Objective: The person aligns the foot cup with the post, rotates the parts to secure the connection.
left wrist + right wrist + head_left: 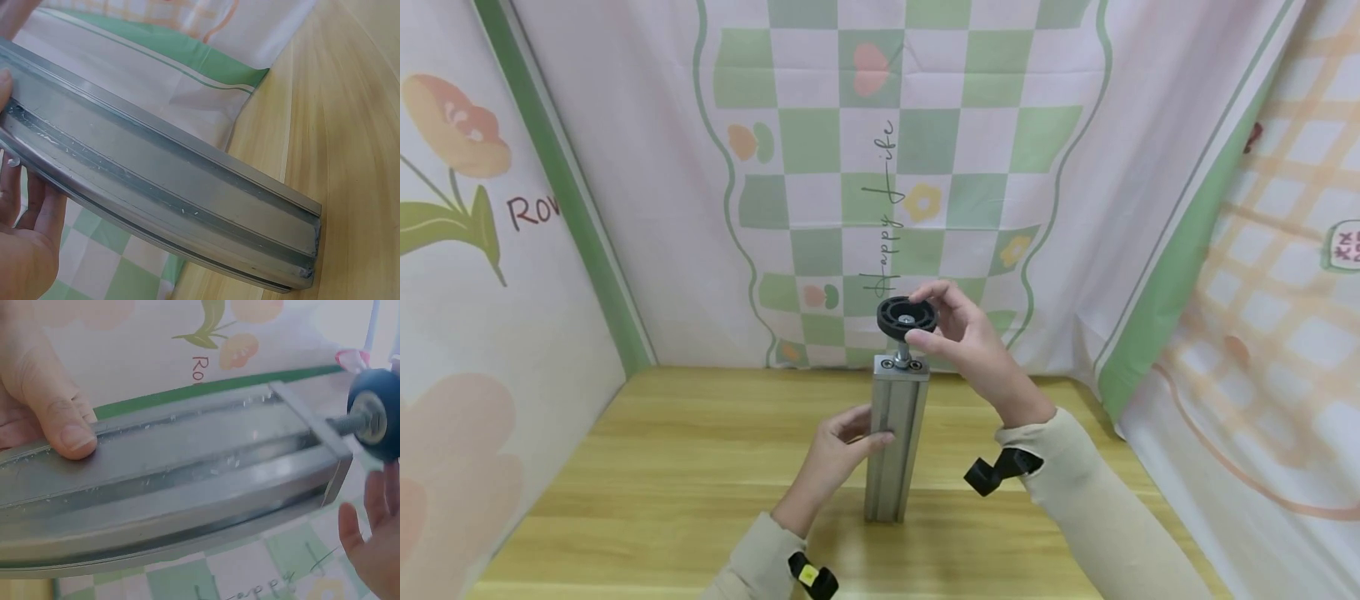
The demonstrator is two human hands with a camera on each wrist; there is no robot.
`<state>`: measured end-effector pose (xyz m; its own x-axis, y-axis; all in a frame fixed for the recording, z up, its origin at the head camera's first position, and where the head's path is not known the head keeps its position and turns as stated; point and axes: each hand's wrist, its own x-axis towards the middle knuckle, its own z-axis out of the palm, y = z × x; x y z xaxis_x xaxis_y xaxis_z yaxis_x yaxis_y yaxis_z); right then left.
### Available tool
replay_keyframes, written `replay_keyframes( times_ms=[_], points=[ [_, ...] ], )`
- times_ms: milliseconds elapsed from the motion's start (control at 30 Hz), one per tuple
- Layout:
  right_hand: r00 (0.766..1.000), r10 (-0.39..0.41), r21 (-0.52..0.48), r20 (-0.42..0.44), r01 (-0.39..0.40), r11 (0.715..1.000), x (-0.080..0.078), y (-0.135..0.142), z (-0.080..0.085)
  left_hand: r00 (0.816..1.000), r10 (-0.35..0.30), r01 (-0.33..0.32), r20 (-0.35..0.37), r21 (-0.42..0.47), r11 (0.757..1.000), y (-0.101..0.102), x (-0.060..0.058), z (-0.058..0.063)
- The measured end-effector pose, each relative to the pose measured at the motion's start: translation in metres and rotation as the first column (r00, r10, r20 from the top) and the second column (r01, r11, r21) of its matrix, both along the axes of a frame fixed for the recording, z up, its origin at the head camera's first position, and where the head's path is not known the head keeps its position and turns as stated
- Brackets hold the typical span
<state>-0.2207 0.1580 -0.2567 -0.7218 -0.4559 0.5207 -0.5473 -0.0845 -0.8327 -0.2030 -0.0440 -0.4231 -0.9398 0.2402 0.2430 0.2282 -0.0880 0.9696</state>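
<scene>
A silver aluminium profile [891, 450] stands on end on the wooden table, long grooves running down its sides. My left hand [835, 457] grips it around the middle, thumb across the near face. On its top, a metal end plate [886, 364] with screws carries a threaded stud [902, 353]. A round black levelling foot [889, 325] sits at the stud's upper end, its ribbed hollow side facing up. My right hand [973, 346] holds the foot's rim between thumb and fingers. In the left wrist view, the lower end of the profile [162, 169] meets the table.
The wooden table [700, 442] is bounded by hanging printed cloths: a green checked one [808, 142] behind, a flowered one [460, 325] at left and an orange plaid one [1285, 333] at right. Black straps circle both wrists.
</scene>
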Motion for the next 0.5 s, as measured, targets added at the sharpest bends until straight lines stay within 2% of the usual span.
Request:
replay_keyframes(
  times_ms=[100,200,367,500],
  points=[
    [0.997,-0.065,0.042,-0.030,0.067,0.997,0.0035,-0.0009,0.0023,1.000,-0.003,0.003,-0.004,0.001,1.000,0.0000,-0.0005,-0.0004],
    [0.994,-0.089,0.085,-0.062,0.094,0.992,0.0041,-0.0002,0.0048,1.000,-0.004,0.004,-0.003,0.000,1.000,-0.0001,-0.0007,-0.0008],
    [0.991,0.000,0.187,-0.133,0.025,0.982,0.0006,0.0020,0.0081,1.000,-0.002,0.002,0.001,0.001,1.000,-0.0005,0.0000,-0.0007],
    [0.987,0.076,0.213,-0.141,-0.044,0.976,0.0010,0.0020,0.0095,1.000,-0.003,0.003,0.002,0.001,1.000,-0.0008,0.0001,-0.0002]
  ],
)
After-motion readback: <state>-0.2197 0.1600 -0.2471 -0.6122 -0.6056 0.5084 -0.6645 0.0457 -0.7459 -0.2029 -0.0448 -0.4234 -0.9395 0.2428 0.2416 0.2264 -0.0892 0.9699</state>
